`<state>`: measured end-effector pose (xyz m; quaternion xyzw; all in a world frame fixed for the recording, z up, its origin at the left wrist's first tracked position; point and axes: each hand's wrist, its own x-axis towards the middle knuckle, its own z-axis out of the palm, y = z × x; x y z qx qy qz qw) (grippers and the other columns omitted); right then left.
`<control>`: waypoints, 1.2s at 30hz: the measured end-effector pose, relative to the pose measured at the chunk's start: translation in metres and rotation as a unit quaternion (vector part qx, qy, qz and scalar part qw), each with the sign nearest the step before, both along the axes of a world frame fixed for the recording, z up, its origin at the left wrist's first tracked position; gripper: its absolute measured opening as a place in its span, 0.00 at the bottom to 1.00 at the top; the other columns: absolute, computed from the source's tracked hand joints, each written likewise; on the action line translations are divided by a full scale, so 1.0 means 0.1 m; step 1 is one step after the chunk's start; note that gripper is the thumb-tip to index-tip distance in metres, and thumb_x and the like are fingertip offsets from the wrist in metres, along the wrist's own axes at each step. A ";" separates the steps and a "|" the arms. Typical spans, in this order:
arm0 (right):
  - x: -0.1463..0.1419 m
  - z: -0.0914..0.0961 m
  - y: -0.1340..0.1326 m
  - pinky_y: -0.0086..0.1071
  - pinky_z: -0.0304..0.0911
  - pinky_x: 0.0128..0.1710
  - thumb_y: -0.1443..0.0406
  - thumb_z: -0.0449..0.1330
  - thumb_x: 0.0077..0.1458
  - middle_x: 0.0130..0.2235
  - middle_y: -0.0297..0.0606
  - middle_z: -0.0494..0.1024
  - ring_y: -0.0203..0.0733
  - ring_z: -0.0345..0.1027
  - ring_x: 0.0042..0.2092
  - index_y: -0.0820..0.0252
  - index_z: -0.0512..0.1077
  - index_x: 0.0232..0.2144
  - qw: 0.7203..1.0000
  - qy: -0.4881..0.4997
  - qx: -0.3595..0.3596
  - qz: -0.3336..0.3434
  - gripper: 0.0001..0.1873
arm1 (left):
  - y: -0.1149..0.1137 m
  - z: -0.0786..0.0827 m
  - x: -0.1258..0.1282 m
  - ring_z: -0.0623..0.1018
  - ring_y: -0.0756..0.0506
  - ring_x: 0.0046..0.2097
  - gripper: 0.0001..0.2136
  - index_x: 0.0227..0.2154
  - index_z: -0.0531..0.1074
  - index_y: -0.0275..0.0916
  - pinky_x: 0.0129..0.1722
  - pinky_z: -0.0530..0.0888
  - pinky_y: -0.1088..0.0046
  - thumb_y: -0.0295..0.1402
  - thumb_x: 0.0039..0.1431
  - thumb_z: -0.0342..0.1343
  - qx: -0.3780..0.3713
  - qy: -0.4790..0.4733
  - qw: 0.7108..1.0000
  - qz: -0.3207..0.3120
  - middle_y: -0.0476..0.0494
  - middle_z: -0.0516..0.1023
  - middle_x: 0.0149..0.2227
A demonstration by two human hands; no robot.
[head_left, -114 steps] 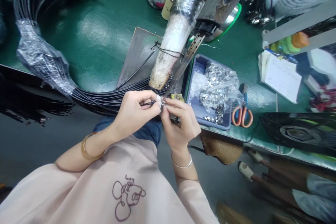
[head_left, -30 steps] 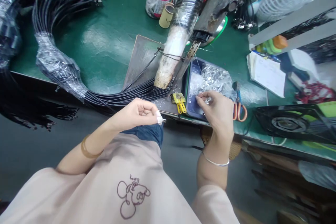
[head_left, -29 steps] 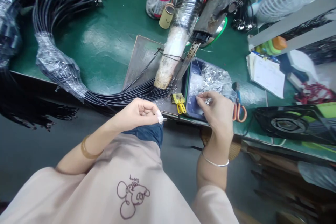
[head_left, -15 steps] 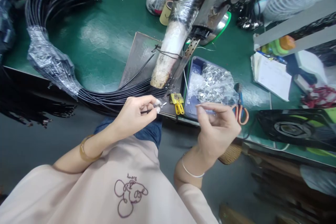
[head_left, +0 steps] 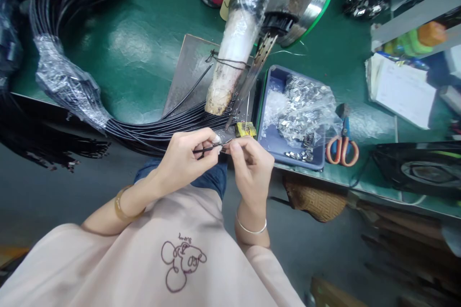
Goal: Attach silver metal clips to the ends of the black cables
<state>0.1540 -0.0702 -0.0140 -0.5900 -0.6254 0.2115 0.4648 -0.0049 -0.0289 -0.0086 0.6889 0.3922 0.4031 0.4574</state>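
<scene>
My left hand [head_left: 189, 153] pinches a thin black cable [head_left: 204, 149] close to its end. Fingers pressed together, my right hand [head_left: 252, 165] meets the cable's end; whatever small piece lies between its fingertips is too small to name. Just above, a soldering iron [head_left: 256, 68] points its tip down toward the fingers, beside a wrapped, white-ended tube [head_left: 230, 57] tied with dark string. Behind my left hand, a bundle of black cables [head_left: 151, 132] runs across the table edge onto a grey board [head_left: 190, 64]. A yellow block [head_left: 245, 129] sits beyond my right fingertips.
Right of my hands, a blue tray [head_left: 260, 141] holds small metal parts and a plastic bag. Orange-handled scissors [head_left: 342, 146] lie beside it. A solder reel [head_left: 311, 12], papers [head_left: 401, 88] and a black fan [head_left: 418, 168] stand farther off. Plastic-wrapped cables [head_left: 68, 69] lie left.
My right hand has moved left from over the tray to the cable's end, its fingertips now beside those of my left hand. My left hand keeps its pinch on the cable.
</scene>
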 end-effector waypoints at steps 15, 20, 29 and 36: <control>0.03 0.02 -0.02 0.30 0.60 0.30 0.62 0.57 0.68 0.27 0.30 0.73 0.34 0.66 0.29 0.56 0.72 0.28 1.000 0.006 -0.030 0.004 0.14 | -0.02 0.00 -0.01 0.60 0.56 0.23 0.08 0.26 0.70 0.36 0.23 0.60 0.80 0.19 0.57 0.58 0.087 0.032 0.996 0.009 0.57 0.66 0.22; 0.02 0.03 -0.01 0.29 0.60 0.29 0.62 0.56 0.68 0.27 0.30 0.72 0.34 0.65 0.28 0.56 0.72 0.28 1.000 -0.003 -0.027 0.004 0.14 | -0.02 0.01 -0.01 0.61 0.56 0.23 0.08 0.26 0.69 0.36 0.23 0.61 0.81 0.19 0.57 0.57 0.087 0.029 0.996 0.008 0.58 0.66 0.22; 0.01 -0.01 -0.04 0.27 0.55 0.22 0.62 0.61 0.66 0.23 0.25 0.68 0.29 0.56 0.21 0.55 0.73 0.31 0.997 -0.056 0.052 -0.030 0.10 | -0.02 -0.04 -0.02 0.73 0.53 0.27 0.04 0.34 0.80 0.35 0.25 0.70 0.81 0.26 0.60 0.61 0.033 -0.012 0.999 0.019 0.47 0.81 0.28; 0.05 -0.06 -0.06 0.29 0.63 0.24 0.63 0.62 0.65 0.28 0.27 0.73 0.32 0.66 0.24 0.53 0.71 0.36 0.979 -0.052 0.162 -0.110 0.03 | 0.05 0.06 0.01 0.60 0.56 0.20 0.07 0.26 0.81 0.33 0.18 0.57 0.80 0.27 0.56 0.59 -0.129 -0.070 0.989 0.010 0.52 0.71 0.19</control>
